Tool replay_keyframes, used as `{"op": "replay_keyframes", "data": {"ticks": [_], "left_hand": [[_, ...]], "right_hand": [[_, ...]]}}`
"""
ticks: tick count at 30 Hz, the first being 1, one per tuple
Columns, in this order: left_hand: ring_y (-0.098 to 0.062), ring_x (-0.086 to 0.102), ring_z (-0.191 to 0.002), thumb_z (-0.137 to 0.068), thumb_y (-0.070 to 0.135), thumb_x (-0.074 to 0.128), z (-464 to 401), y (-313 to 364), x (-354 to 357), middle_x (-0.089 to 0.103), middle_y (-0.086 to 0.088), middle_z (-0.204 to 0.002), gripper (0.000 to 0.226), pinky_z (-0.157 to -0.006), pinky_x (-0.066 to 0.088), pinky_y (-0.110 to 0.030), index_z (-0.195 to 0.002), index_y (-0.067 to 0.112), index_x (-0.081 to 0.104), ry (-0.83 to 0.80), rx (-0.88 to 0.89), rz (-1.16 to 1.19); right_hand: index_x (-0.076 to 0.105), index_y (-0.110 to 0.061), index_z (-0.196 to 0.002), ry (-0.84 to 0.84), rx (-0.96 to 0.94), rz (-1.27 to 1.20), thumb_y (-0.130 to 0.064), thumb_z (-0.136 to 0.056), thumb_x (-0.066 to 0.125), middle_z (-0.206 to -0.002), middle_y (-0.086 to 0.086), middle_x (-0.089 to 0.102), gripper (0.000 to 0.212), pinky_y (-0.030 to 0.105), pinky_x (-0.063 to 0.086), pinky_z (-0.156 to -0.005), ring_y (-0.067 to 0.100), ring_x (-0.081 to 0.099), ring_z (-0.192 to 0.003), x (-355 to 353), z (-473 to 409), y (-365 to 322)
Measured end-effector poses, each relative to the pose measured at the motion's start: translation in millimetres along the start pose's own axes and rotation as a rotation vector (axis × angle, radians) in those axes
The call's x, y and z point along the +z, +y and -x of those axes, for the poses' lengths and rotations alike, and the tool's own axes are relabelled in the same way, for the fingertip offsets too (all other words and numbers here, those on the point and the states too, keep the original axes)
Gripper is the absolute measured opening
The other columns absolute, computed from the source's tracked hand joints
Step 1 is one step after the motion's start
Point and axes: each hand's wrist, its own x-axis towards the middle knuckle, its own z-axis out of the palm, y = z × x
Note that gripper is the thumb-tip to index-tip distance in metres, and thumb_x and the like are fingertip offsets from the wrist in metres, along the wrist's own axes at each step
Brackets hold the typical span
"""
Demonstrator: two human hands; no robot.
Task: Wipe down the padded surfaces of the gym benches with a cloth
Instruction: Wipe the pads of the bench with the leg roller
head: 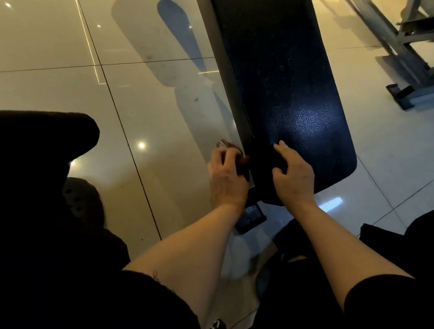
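While both forearms reach up from the bottom of the frame, left hand (227,179) curls its fingers (220,158) round a dark cloth (237,159) at the pad's left edge; right hand (294,174) rests loosely spread fingers (280,147) on the black padded surface (281,75) stretching toward the top.

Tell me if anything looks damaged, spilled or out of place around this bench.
Nothing stands out. The bench pad looks intact, with only glare near its end. The floor tiles show faint smudges, no spill. Both hands sit at the pad's near corner.
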Motion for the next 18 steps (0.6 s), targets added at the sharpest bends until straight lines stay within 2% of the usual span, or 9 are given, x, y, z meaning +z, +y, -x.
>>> {"op": "replay_keyframes", "data": {"ticks": [2, 4, 8, 11, 13, 16, 18], "left_hand": [[-0.033, 0.053, -0.096, -0.077, -0.006, 0.061, -27, 16, -4, 0.052, -0.015, -0.116, 0.029, -0.073, 0.047, -0.035, -0.103, 0.006, 0.061, 0.152, -0.091, 0.077], [-0.031, 0.053, -0.093, -0.076, -0.007, 0.060, -40, 28, -1, 0.053, -0.014, -0.113, 0.030, -0.072, 0.043, -0.031, -0.102, 0.007, 0.061, 0.165, -0.066, 0.115], [-0.030, 0.052, -0.089, -0.072, -0.009, 0.056, 2, 26, 19, 0.054, -0.010, -0.111, 0.033, -0.068, 0.039, -0.030, -0.099, 0.009, 0.061, 0.070, -0.035, 0.060], [-0.036, 0.053, -0.095, -0.073, -0.012, 0.056, 55, 0, 31, 0.052, -0.014, -0.119, 0.037, -0.075, 0.047, -0.039, -0.105, 0.006, 0.061, -0.121, -0.069, 0.007], [-0.037, 0.053, -0.096, -0.074, -0.014, 0.056, 75, -6, 30, 0.051, -0.014, -0.117, 0.035, -0.076, 0.045, -0.037, -0.104, 0.005, 0.061, -0.172, -0.121, 0.030], [-0.033, 0.054, -0.095, -0.075, -0.012, 0.054, 59, 8, 22, 0.054, -0.017, -0.114, 0.031, -0.071, 0.032, -0.021, -0.102, 0.003, 0.061, 0.046, -0.284, 0.081], [-0.032, 0.054, -0.097, -0.076, -0.011, 0.056, 30, 23, 17, 0.055, -0.016, -0.116, 0.030, -0.073, 0.029, -0.018, -0.103, 0.003, 0.061, 0.190, -0.322, 0.118]], "right_hand": [[0.054, -0.005, -0.134, 0.067, 0.005, -0.018, 0.010, -0.084, 0.048, -0.142, 0.011, 0.051, 0.053, 0.020, 0.026, -0.106, 0.024, 0.045, -0.133, 2, 5, 6], [0.055, -0.005, -0.134, 0.086, 0.024, 0.000, 0.011, -0.084, 0.047, -0.142, 0.011, 0.050, 0.053, 0.019, 0.025, -0.105, 0.025, 0.045, -0.133, 5, 12, 10], [0.050, -0.007, -0.139, 0.014, -0.012, 0.027, 0.012, -0.085, 0.046, -0.150, 0.009, 0.041, 0.058, 0.018, 0.018, -0.109, 0.022, 0.035, -0.141, 4, 20, 18], [0.049, -0.007, -0.139, -0.021, -0.060, 0.050, 0.013, -0.085, 0.045, -0.150, 0.010, 0.041, 0.058, 0.022, 0.020, -0.111, 0.022, 0.034, -0.141, 0, 27, 26], [0.050, -0.007, -0.139, -0.026, -0.072, 0.049, 0.013, -0.085, 0.044, -0.149, 0.010, 0.042, 0.058, 0.023, 0.022, -0.112, 0.022, 0.035, -0.141, -2, 32, 32], [0.052, -0.007, -0.137, -0.033, -0.072, 0.044, 0.013, -0.084, 0.045, -0.148, 0.009, 0.044, 0.057, 0.022, 0.022, -0.111, 0.022, 0.038, -0.139, -5, 37, 41], [0.051, -0.008, -0.138, -0.053, -0.060, 0.030, 0.012, -0.085, 0.045, -0.149, 0.007, 0.043, 0.057, 0.019, 0.020, -0.111, 0.020, 0.036, -0.140, -8, 37, 43]]}}
